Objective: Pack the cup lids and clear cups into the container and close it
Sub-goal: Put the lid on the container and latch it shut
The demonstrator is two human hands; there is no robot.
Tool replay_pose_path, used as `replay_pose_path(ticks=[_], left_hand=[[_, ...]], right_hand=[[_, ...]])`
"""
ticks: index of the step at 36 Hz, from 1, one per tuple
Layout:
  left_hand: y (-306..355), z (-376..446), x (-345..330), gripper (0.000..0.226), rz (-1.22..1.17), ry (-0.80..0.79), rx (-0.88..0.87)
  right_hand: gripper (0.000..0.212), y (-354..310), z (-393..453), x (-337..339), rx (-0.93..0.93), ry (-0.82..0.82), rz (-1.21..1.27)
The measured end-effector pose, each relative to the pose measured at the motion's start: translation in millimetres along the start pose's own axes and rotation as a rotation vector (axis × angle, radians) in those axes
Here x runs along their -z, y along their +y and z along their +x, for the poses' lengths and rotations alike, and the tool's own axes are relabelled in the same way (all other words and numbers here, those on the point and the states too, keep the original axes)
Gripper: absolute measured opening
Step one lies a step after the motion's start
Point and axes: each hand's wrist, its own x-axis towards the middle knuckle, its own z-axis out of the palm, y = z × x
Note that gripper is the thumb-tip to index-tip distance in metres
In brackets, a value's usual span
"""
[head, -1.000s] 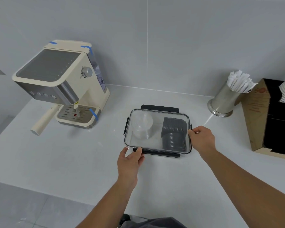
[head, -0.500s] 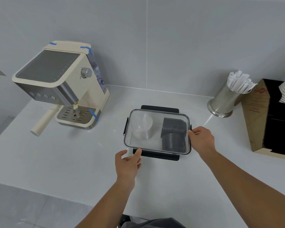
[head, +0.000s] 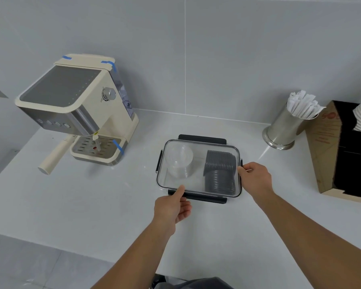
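A clear rectangular container (head: 198, 142) with black side latches sits mid-counter, its transparent lid lying on top. Inside, a stack of clear cups (head: 180, 161) lies on the left and stacked dark grey cup lids (head: 220, 171) lie on the right. My left hand (head: 172, 206) is at the near edge, thumb on the lid's rim and fingers curled under the black front latch (head: 206, 198). My right hand (head: 255, 180) presses its fingertips against the right edge by the side latch.
A cream espresso machine (head: 77, 109) stands at the back left, its handle sticking out toward the counter edge. A steel canister of wrapped straws (head: 288, 126) and a cardboard dispenser box (head: 342, 151) stand on the right. The grey tiled wall is close behind.
My left hand pulled back from the lid's front corner, then came back to the front latch with the thumb on the rim. My right hand stayed at the right edge.
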Motion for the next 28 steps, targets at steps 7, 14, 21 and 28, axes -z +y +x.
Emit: replay_pose_path(ticks=[7, 14, 21, 28], left_hand=[[1.9, 7.7, -2.4, 0.032, -0.04, -0.038, 0.004], [1.5, 6.6, 2.8, 0.035, 0.018, -0.071, -0.022], [2.2, -2.4, 26.3, 0.033, 0.491, -0.033, -0.382], [26.2, 4.3, 46.8, 0.014, 0.959, 0.016, -0.91]], right_hand=[[0.016, -1.4, 0.3, 2.1, 0.008, -0.004, -0.011], [0.013, -2.8, 0.1, 5.4, -0.015, -0.024, 0.022], [0.014, 2.5, 0.7, 5.5, 0.037, -0.045, -0.01], [0.044, 2.4, 15.7, 12.2, 0.029, -0.11, 0.04]])
